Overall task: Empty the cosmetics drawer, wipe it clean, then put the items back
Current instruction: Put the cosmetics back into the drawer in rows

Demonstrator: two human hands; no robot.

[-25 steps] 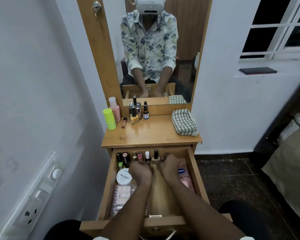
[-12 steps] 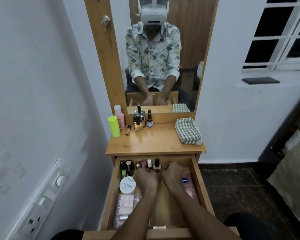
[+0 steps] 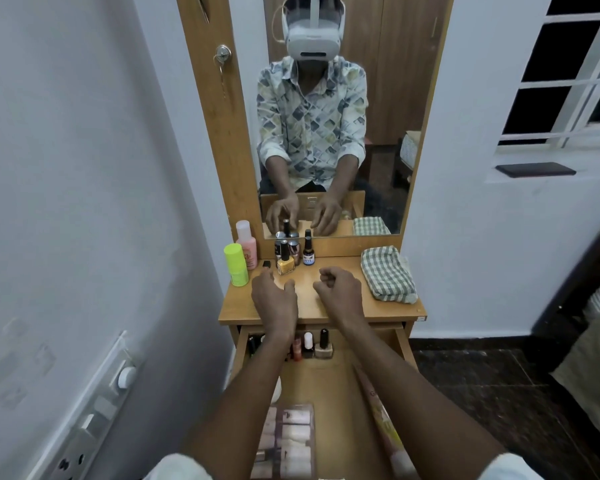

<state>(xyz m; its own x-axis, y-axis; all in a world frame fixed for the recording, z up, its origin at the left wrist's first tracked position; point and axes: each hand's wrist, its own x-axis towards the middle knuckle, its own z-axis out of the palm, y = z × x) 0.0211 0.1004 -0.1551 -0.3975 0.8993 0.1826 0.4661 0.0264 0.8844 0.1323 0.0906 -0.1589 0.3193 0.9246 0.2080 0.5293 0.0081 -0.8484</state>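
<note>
Both hands are hovering over the dressing-table top (image 3: 326, 306), above the open cosmetics drawer (image 3: 400, 344). The left hand (image 3: 274, 299) is lying loosely spread, fingers (image 3: 266, 276) slightly curled and reaching toward a small dark lipstick-like tube (image 3: 266, 264) just ahead of them; I cannot tell whether they are touching it, and nothing is showing in the palm. The right hand (image 3: 340, 292) is curling into a loose fist, its fingers (image 3: 326, 273) folded inward; whether something small is sitting inside them is hidden from here.

Just beyond the left fingertips a yellow nail polish bottle (image 3: 285, 264) is standing with darker bottles (image 3: 293, 247) behind it and a small blue-labelled dropper bottle (image 3: 307, 255) beside those. Farther left, a lime-green bottle (image 3: 236, 265) and a pink bottle (image 3: 247, 247) are standing upright. Right of the right fist a folded green checked cloth (image 3: 387, 273) is lying.

Beneath the wrists, nail polish bottles (image 3: 323, 344) are lining the drawer's far end, several blocked by the left forearm. Nearer me, a clear-lidded palette (image 3: 293, 441) and a pink tube (image 3: 388, 427) are lying partly covered by the arms and blurred.
</note>
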